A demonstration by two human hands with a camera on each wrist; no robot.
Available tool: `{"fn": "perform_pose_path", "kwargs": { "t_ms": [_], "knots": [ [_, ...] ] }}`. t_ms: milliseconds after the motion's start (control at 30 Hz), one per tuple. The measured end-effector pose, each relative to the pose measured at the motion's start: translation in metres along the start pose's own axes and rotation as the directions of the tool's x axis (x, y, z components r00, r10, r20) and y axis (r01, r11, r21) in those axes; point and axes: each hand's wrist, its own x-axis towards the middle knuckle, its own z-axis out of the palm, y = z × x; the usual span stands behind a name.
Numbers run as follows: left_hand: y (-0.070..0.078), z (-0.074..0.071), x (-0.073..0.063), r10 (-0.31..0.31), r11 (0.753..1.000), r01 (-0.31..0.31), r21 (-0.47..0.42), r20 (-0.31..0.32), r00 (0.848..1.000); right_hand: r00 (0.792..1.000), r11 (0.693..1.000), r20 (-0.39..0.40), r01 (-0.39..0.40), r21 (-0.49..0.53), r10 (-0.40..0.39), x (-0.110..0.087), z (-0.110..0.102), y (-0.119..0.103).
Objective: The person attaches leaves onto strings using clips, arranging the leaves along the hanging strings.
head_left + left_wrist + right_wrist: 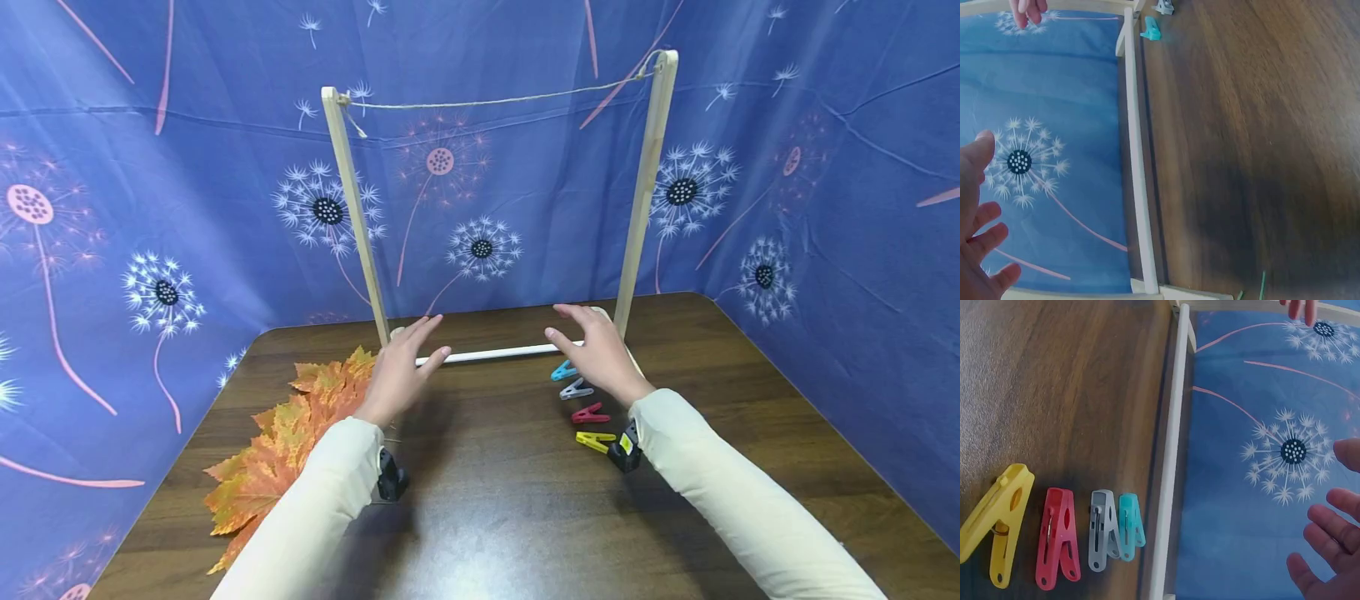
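Note:
My left hand [401,371] hovers over the table with fingers extended and nothing in it, beside a row of orange maple leaves [288,442]. My right hand [600,354] is held up likewise, fingers spread and holding nothing, near four-sided frame's right post [647,192]. Below it lie clothespins in a line: blue [1129,525], grey [1104,531], red [1057,540] and yellow [1004,519]. Between the wooden posts runs a white bottom bar [502,354], and a thin string [495,102] is tied across their tops.
The brown wooden table [495,492] carries everything. Behind it and at both sides hangs a blue cloth [540,233] with dandelion prints. The left post [356,217] rises behind my left hand.

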Motion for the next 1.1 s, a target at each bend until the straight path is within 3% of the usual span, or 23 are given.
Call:
{"fn": "perform_pose_path", "kwargs": {
  "t_ms": [233,433,833,1100],
  "knots": [
    [-0.011,-0.006,-0.008,0.022,0.998,-0.023,-0.056,-0.023,1.0,0.997,0.987,0.03,-0.072,0.143,0.068,-0.004,-0.004,0.006],
    [-0.022,-0.011,-0.018,0.025,0.997,-0.026,-0.072,-0.016,1.0,0.997,0.972,0.027,-0.079,0.222,0.075,-0.009,-0.005,0.01],
    [-0.033,-0.021,-0.041,-0.004,0.994,0.011,-0.111,0.062,0.998,0.994,0.969,0.059,-0.104,0.224,0.093,-0.025,-0.007,0.023],
    [-0.041,-0.027,-0.058,-0.057,0.987,0.072,-0.146,0.102,0.993,0.994,0.973,0.065,-0.102,0.207,0.09,-0.038,-0.009,0.035]
  ]
}}
